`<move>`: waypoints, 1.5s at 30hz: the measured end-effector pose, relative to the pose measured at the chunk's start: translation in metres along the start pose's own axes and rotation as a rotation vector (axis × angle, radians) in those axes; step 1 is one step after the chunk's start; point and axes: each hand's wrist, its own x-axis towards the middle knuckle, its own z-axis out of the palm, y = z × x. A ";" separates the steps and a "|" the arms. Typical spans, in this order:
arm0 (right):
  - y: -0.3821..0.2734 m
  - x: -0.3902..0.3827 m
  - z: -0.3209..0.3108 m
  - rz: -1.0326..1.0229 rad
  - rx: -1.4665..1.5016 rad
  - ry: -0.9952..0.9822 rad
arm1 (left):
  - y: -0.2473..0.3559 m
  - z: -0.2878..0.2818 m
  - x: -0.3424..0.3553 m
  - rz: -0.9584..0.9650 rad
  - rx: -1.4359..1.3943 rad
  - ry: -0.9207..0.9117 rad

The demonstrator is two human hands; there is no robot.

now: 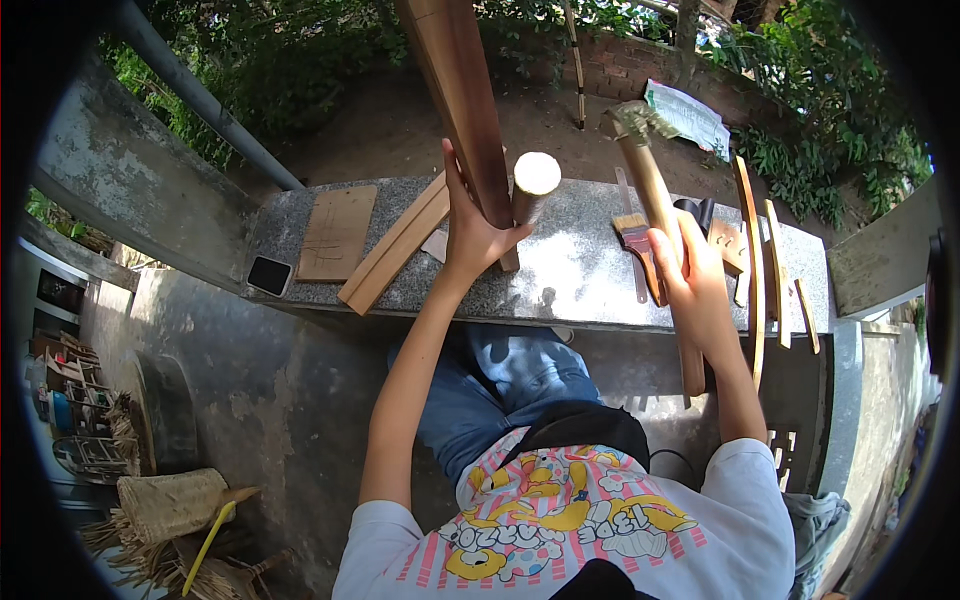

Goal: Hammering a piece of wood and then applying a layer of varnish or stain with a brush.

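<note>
The left hand [475, 235] grips a long, smooth brown board [465, 105] that rises over a speckled stone bench [575, 255], its lower end near the bench top; a pale-topped cylinder [537, 185] stands by the thumb, whether held is unclear. The right hand [690, 285] is closed around a wooden stick [650, 180] with a rough, ragged head. A paintbrush [634, 235] crowds that hand's left; wood strips [755, 260] lie to its right. Leftward sit a lighter plank [395, 250], a pencil-marked panel [337, 235] and a dark-faced device [269, 275].
</note>
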 end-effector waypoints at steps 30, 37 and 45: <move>-0.020 0.070 0.086 -0.574 0.056 -0.023 | -0.001 -0.017 -0.007 -0.142 0.053 -0.126; 0.002 0.083 0.101 -0.597 0.145 -0.178 | 0.000 0.019 -0.013 -0.036 -0.160 0.336; 0.018 0.102 0.086 -0.596 0.337 -0.010 | -0.007 0.017 -0.005 0.074 -0.250 0.327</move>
